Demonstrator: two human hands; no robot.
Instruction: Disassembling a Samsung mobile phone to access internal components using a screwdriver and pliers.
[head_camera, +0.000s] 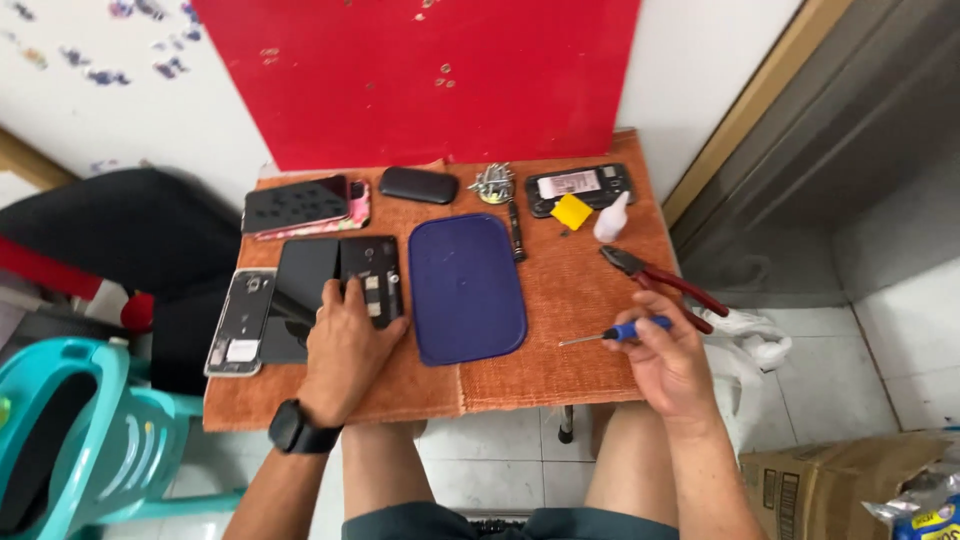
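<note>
Left hand (345, 345) hides part of opened phone (370, 280); cardboard box (840, 485) cut off.

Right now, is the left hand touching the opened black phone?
Touching. The head view shows the left hand lying flat on the opened black phone, fingertips pressed onto its exposed back.

Blue-handled screwdriver (618, 332), tip leftward; opened black phone (370, 280) flat.

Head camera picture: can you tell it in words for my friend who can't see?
A person's left hand rests on an opened phone while the right hand holds a small blue screwdriver, over an orange mat with phones and red-handled pliers.
</note>
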